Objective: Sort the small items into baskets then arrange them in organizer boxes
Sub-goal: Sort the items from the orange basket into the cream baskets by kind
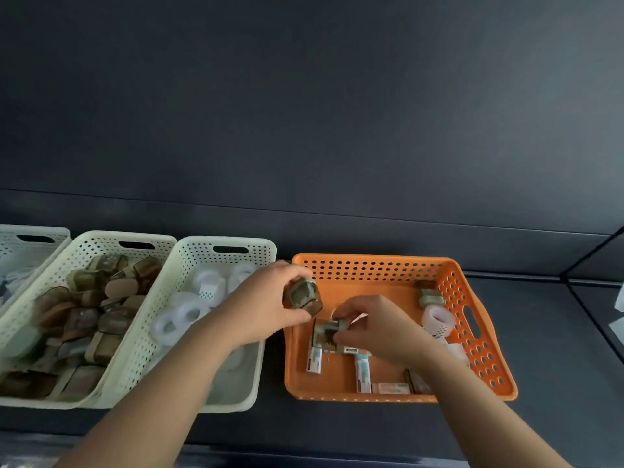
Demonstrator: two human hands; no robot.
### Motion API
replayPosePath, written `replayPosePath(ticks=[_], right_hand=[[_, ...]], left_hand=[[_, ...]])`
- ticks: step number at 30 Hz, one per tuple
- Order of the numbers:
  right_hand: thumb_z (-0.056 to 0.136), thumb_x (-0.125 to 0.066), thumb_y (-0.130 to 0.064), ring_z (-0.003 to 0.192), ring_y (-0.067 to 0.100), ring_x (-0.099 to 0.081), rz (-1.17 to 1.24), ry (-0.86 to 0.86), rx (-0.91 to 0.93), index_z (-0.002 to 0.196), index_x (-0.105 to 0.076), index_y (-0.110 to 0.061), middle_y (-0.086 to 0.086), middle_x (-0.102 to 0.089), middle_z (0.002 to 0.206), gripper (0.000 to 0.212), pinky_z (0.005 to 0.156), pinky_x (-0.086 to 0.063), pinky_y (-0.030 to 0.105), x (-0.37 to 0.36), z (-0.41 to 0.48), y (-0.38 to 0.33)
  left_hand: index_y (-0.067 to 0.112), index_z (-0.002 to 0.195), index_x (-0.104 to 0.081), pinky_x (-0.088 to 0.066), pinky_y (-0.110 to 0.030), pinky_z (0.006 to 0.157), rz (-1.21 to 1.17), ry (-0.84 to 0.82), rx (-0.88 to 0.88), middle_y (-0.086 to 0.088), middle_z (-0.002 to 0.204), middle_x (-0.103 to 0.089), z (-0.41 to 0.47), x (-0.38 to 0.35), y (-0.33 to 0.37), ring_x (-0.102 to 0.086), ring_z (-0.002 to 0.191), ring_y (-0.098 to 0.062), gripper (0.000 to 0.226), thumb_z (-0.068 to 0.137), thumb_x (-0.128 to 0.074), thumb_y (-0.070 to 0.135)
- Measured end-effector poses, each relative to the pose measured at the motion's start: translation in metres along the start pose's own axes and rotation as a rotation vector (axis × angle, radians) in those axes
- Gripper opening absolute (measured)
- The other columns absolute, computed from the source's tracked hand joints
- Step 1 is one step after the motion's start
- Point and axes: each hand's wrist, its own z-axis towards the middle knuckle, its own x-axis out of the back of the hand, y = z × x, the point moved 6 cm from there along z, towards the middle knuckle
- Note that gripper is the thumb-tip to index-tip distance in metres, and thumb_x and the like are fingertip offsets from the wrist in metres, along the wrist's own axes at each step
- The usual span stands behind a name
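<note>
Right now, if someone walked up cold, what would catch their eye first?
The bright orange basket right of centre stands out on the dark table, both hands over it: the left hand grips a small brownish box at its left rim, the right hand pinches another small item inside. To its left, one pale basket is heaped with brownish boxes and the next basket holds white rings.

Far-left basket, third left of orange basket: cut by edge, contents unclear. Left hand hid part of gripped brownish case. Right hand covered much of pinched greenish item inside orange basket. Print on small boxes unreadable. Pale object right of orange basket cut off, unidentifiable.
</note>
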Motion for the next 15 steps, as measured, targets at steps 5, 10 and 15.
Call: replayPosePath(ticks=[5,10,15], right_hand=[[0.085,-0.069,-0.022,0.076,0.006,-0.066,0.114,0.173,0.092,0.1,-0.064,-0.03,-0.012,-0.066,0.093,0.019,0.06,-0.055,0.021,0.013,0.001,-0.061],[0.087,-0.066,-0.019,0.083,0.0,-0.064,0.187,0.162,0.225,0.109,-0.065,-0.026,-0.011,-0.066,0.096,0.023,0.073,-0.052,0.012,-0.03,0.02,-0.14],[0.089,-0.063,-0.017,0.085,0.003,-0.061,0.12,0.067,0.314,0.117,-0.064,-0.02,-0.007,-0.06,0.101,0.028,0.078,-0.047,0.011,-0.1,0.047,-0.204]], left_hand=[[0.038,0.123,-0.053,-0.045,-0.013,0.092,-0.145,0.219,0.083,0.024,0.117,-0.05,-0.052,0.05,-0.04,-0.052,0.103,0.009,0.052,0.078,-0.076,0.028],[0.045,0.129,-0.048,-0.045,-0.024,0.094,-0.201,0.365,0.255,0.028,0.118,-0.053,-0.117,0.097,-0.104,-0.053,0.107,0.007,0.06,0.079,-0.076,0.027],[0.039,0.121,-0.056,-0.044,-0.02,0.089,-0.207,0.42,0.385,0.024,0.109,-0.057,-0.17,0.13,-0.167,-0.055,0.101,0.005,0.057,0.074,-0.082,0.018]])
